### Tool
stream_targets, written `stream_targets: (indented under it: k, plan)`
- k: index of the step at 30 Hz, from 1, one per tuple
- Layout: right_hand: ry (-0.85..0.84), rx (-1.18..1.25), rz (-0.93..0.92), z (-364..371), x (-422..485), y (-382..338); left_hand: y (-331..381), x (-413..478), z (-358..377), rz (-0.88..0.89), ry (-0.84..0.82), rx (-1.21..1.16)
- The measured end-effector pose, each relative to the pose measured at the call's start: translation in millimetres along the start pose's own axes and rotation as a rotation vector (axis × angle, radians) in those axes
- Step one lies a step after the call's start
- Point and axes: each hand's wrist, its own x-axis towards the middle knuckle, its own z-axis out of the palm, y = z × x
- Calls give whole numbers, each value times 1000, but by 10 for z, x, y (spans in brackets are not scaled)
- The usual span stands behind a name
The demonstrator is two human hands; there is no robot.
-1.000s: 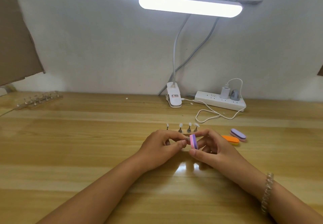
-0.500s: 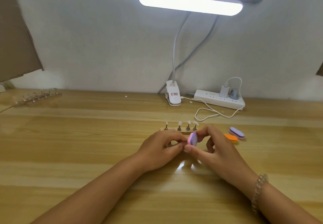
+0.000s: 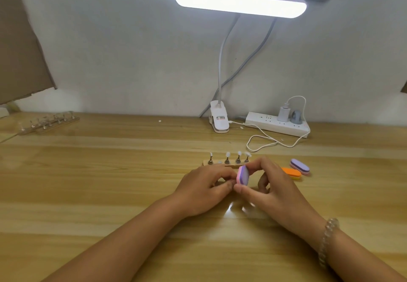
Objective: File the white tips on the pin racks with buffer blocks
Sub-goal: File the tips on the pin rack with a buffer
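A small wooden pin rack (image 3: 207, 162) stands in the middle of the table with several metal pins carrying white tips (image 3: 228, 154). Just in front of it my right hand (image 3: 271, 190) pinches a pink and purple buffer block (image 3: 242, 175) between thumb and fingers, held on edge. My left hand (image 3: 204, 188) is curled right beside the block, its fingertips pinching a small thing, probably a pin with its tip, that is almost hidden. The block's face touches those fingertips.
An orange buffer block (image 3: 291, 173) and a purple and pink one (image 3: 300, 166) lie right of the rack. A second clear rack (image 3: 48, 122) sits far left. At the back stand a clip lamp (image 3: 219, 120) and a power strip (image 3: 277, 124) with a looping white cable.
The block in my right hand has tilted and shifted slightly up against my left fingertips. Both hands stay in about the same place in front of the rack.
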Motion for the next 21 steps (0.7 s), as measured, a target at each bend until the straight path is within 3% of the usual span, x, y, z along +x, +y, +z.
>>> stream_targets:
  k: [3, 7, 12, 17, 21]
  plan:
    - [-26, -61, -56, 10, -18, -23, -11, 13, -8, -10, 2, -46]
    - [72, -144, -16, -24, 21, -24, -26, 21, -4, -11, 8, -22]
    - [-12, -237, -117, -11, -64, -52, -42, 8, -9, -20, -1, -45]
    - [146, -264, -36, -21, -13, 34, -29, 49, -16, -27, 19, -71]
    - [16, -343, -94, 39, -44, 36, -54, 55, 3, -35, 31, -68]
